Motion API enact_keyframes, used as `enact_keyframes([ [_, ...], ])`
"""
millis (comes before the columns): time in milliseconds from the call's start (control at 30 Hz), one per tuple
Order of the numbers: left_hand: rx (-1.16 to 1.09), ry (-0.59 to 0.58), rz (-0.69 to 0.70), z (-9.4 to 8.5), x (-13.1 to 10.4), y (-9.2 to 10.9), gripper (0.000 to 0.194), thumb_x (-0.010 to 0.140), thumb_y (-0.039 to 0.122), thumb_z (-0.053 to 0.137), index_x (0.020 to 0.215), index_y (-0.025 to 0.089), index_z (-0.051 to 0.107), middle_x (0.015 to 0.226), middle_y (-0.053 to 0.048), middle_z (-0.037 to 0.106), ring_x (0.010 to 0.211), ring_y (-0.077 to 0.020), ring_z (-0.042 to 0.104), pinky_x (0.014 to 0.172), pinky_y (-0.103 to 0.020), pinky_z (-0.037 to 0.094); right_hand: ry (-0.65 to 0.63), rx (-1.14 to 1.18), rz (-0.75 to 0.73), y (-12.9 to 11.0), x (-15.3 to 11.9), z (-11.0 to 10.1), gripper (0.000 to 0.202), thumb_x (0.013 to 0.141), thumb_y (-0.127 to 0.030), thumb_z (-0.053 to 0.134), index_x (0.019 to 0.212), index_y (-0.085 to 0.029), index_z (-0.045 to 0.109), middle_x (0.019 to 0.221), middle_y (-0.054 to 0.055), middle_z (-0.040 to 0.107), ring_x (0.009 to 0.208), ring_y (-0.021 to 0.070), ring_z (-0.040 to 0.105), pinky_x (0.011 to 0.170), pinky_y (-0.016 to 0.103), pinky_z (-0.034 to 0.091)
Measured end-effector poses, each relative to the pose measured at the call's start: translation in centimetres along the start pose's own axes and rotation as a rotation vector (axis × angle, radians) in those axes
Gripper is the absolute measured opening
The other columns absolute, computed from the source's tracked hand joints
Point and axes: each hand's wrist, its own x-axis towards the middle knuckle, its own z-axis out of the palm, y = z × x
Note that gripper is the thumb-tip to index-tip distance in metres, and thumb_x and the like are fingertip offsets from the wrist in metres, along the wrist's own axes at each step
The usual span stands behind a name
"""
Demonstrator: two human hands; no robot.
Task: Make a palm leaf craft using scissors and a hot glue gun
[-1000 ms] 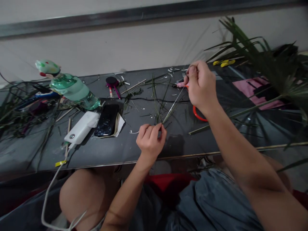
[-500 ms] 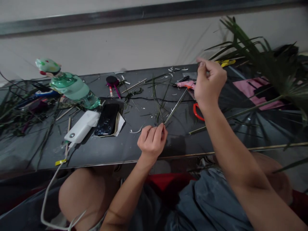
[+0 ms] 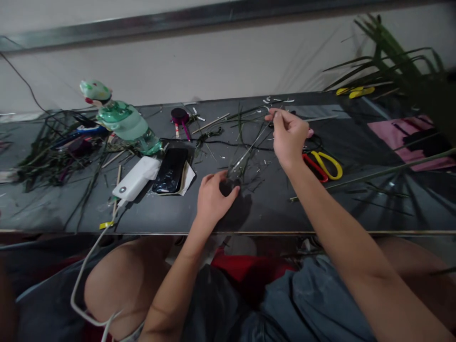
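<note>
Dark tabletop (image 3: 270,216); thin strip (image 3: 245,153) slants from pinching right hand (image 3: 290,138) to just beside unclenched left hand (image 3: 213,197).

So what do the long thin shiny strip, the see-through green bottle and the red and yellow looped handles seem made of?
Long thin shiny strip: perhaps plastic or metal, smooth; its pale glint leaves it open.
See-through green bottle: likely glossy plastic, from its clear tinted walls with highlights; glass is possible.
Red and yellow looped handles: probably smooth plastic, judging by their even bright colour.
</note>
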Motion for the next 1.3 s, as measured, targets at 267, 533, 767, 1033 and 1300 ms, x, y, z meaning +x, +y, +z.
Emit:
enact_keyframes([
  [267, 0.188, 0.149, -0.233, -6.9, 3.1, 2.9, 0.07, 0.084, 0.057, 0.058, 0.137, 0.013, 0.046, 0.139, -0.027, 0.045, 0.127, -0.0426, 0.05, 0.101, -0.058, 0.041, 0.081, 0.129, 0.035, -3.6, -1.3, 2.2, 0.053, 0.098, -0.057, 0.033, 0.111, -0.019, 0.069, 0.102, 0.012, 0.071, 0.088, 0.0203, 0.066, 0.071, 0.032, 0.052],
  [533, 0.126, 0.042, -0.112, -10.4, 6.6, 1.9, 0.032, 0.093, 0.045, 0.051, 0.102, 0.02, 0.07, 0.094, -0.012, 0.072, 0.095, -0.0305, 0.066, 0.086, -0.044, 0.049, -0.174, -0.043, -0.053, -5.1, 3.1, -0.4, 0.035, 0.093, -0.045, 0.052, 0.08, -0.019, 0.072, 0.075, 0.007, 0.069, 0.079, 0.0205, 0.065, 0.071, 0.033, 0.049],
  [767, -0.948, -0.364, -0.301, -1.5, 11.3, 5.1, 0.032, 0.102, 0.031, 0.038, 0.094, 0.013, 0.063, 0.075, -0.004, 0.065, 0.063, -0.0079, 0.06, 0.058, -0.019, 0.044, -0.417, -0.156, -0.026, -7.8, 3.4, -0.9, 0.02, 0.085, -0.025, 0.06, 0.072, -0.015, 0.072, 0.056, 0.003, 0.059, 0.066, 0.015, 0.057, 0.066, 0.03, 0.041],
  [1033, -1.214, -0.165, -0.437, 0.3, 10.8, 5.3, 0.013, 0.098, 0.028, 0.053, 0.096, 0.016, 0.058, 0.064, 0.006, 0.051, 0.039, -0.0009, 0.027, 0.038, -0.016, 0.017, -0.285, -0.007, 0.055, -5.4, 1.3, 0.1, 0.02, 0.082, -0.02, 0.06, 0.094, -0.017, 0.077, 0.096, 0.007, 0.074, 0.084, 0.0172, 0.066, 0.077, 0.03, 0.048],
  [1300, -1.127, -0.08, -0.376, 1.5, 11.2, 3.9, 0.029, 0.093, 0.032, 0.061, 0.068, 0.017, 0.056, 0.047, 0.009, 0.029, 0.039, -0.0037, 0.02, 0.039, -0.02, 0.016, -0.368, 0.344, 0.181, -4.0, 0.8, 1.4, 0.021, 0.082, -0.025, 0.063, 0.097, -0.016, 0.075, 0.082, 0.005, 0.071, 0.068, 0.0122, 0.061, 0.06, 0.025, 0.048],
])
